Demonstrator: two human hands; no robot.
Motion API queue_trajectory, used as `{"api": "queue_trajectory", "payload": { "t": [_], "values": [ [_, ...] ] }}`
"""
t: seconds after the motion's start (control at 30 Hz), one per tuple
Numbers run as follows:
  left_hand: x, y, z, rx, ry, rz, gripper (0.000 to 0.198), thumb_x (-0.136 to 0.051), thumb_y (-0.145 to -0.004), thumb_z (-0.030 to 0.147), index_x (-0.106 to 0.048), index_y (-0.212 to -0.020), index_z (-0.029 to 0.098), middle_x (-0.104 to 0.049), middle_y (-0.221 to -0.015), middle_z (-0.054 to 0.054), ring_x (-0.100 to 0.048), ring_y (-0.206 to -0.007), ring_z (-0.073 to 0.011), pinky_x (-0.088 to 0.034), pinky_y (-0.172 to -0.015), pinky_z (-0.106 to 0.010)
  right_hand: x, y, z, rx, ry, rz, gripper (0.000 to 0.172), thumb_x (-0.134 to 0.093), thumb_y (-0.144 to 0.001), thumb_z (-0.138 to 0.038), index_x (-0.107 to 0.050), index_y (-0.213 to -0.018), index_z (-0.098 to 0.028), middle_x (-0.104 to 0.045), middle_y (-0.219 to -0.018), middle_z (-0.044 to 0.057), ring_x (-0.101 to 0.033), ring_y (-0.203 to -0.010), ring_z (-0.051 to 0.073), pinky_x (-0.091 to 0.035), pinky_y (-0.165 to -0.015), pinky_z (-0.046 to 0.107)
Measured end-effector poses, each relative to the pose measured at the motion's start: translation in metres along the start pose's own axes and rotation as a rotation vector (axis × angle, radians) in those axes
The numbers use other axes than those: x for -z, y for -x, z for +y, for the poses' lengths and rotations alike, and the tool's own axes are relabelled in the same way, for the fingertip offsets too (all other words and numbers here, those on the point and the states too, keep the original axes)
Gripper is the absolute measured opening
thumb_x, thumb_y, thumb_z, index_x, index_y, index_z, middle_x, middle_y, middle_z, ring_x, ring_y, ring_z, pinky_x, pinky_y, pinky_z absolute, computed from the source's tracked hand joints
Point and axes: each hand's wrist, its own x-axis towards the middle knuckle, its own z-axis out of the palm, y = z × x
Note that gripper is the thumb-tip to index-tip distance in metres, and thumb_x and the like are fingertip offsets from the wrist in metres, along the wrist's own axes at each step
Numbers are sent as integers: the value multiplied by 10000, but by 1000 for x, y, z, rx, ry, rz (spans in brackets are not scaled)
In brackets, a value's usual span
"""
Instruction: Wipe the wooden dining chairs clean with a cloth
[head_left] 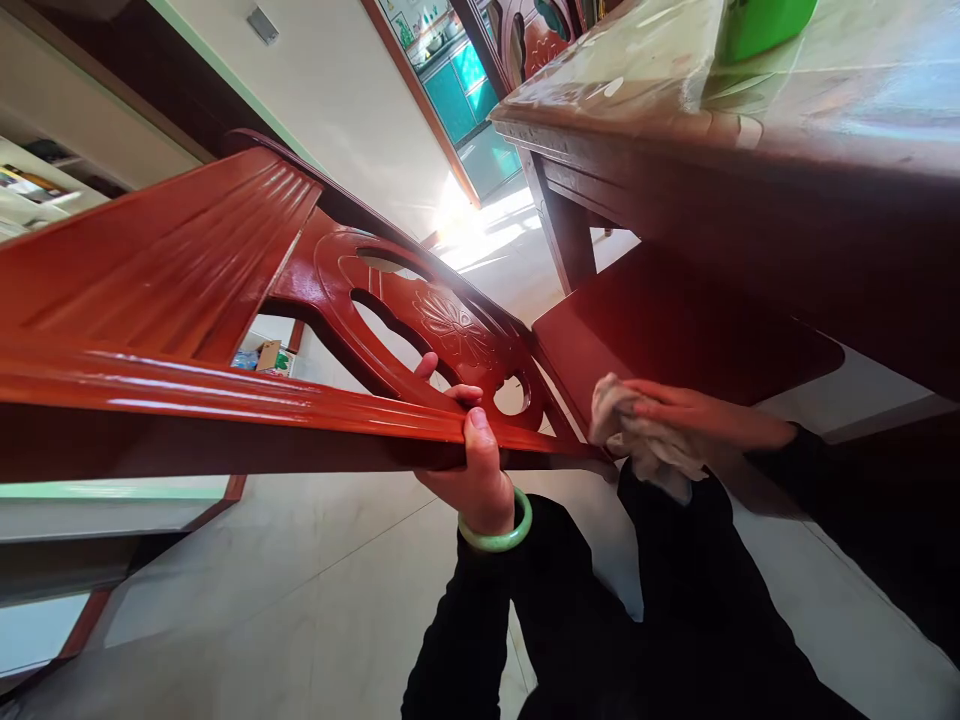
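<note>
A reddish-brown carved wooden chair (180, 260) fills the left and middle, its backrest toward me with cut-out openings and a flower relief. My left hand (476, 460), a green bangle at the wrist, is wrapped round the near side post of the backrest, thumb on top and fingers behind. Bunched in my right hand (675, 410) is a pale beige cloth (637, 425). It is at the near corner of the chair seat (645, 320), close to the foot of the post; whether the cloth touches the wood I cannot tell.
To the right stands a dark wooden table (720, 160) with a glossy top, overhanging part of the seat. A green object (769, 25) rests on it. Another carved chair (536, 45) is at the far side. Pale floor tiles (337, 580) lie below, with a box (274, 355) behind the backrest.
</note>
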Motion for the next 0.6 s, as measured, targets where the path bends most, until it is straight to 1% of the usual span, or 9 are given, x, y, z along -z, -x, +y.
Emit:
{"api": "queue_trajectory", "payload": {
  "t": [0.07,0.13,0.2,0.27,0.33,0.4,0.47,0.53,0.6],
  "values": [
    [0,0,0,13,23,-6,331,-657,-960,314,-655,-1284,248,-705,-1441,-90,-740,-915,-161,-648,-968,-403,1,-4,-15,-63,-162,57,694,-429,-1100,-715,-463,-1727,-418,-683,-1589,82,-729,-1385,319,-659,-1070,402],
    [1,0,0,21,40,-3,375,-663,-955,294,-644,-1327,251,-703,-1448,-92,-741,-920,-161,-652,-954,-394,-3,-14,-24,-104,-153,129,770,-531,-1058,-729,-421,-1738,-385,-686,-1558,106,-731,-1360,342,-661,-1060,413],
    [0,-1,0,23,52,3,402,-669,-945,274,-640,-1345,249,-702,-1455,-96,-740,-919,-162,-654,-925,-386,-13,-27,-20,-79,19,154,817,-651,-1001,-685,-454,-1714,-338,-665,-1548,127,-725,-1342,360,-659,-1058,431],
    [0,-1,0,18,69,9,390,-679,-931,258,-653,-1320,242,-705,-1459,-101,-739,-919,-164,-652,-922,-385,-30,-40,-3,-36,263,130,859,-715,-959,-601,-456,-1716,-288,-564,-1661,162,-653,-1446,417,-638,-1108,497],
    [0,-1,0,12,89,7,367,-686,-922,248,-665,-1288,240,-708,-1459,-99,-738,-914,-161,-649,-931,-385,-53,-52,21,-1,539,117,877,-720,-953,-483,-420,-1745,-256,-382,-1814,187,-469,-1624,485,-546,-1223,622],
    [0,0,0,15,84,3,360,-685,-924,251,-659,-1284,245,-706,-1456,-93,-738,-915,-160,-650,-927,-382,-76,-65,43,84,771,127,797,-668,-983,-368,-447,-1737,-235,-235,-1892,161,-254,-1743,477,-381,-1336,707],
    [0,1,1,26,73,0,358,-680,-929,257,-647,-1285,252,-701,-1447,-87,-737,-921,-163,-653,-922,-386,-93,-82,57,199,893,126,631,-580,-1030,-287,-565,-1656,-211,-266,-1890,124,-187,-1775,418,-272,-1395,690],
    [0,1,2,34,72,13,373,-684,-922,250,-634,-1292,258,-708,-1398,-74,-729,-917,-166,-654,-920,-394,-100,-106,59,237,900,100,521,-550,-1040,-239,-673,-1541,-171,-404,-1831,131,-259,-1750,393,-269,-1406,636],
    [0,1,3,32,68,20,403,-681,-914,252,-620,-1312,265,-711,-1344,-60,-721,-908,-168,-655,-927,-407,-98,-138,52,205,855,91,451,-547,-1031,-194,-736,-1436,-132,-513,-1750,170,-374,-1681,390,-317,-1380,589]
  ]
}}
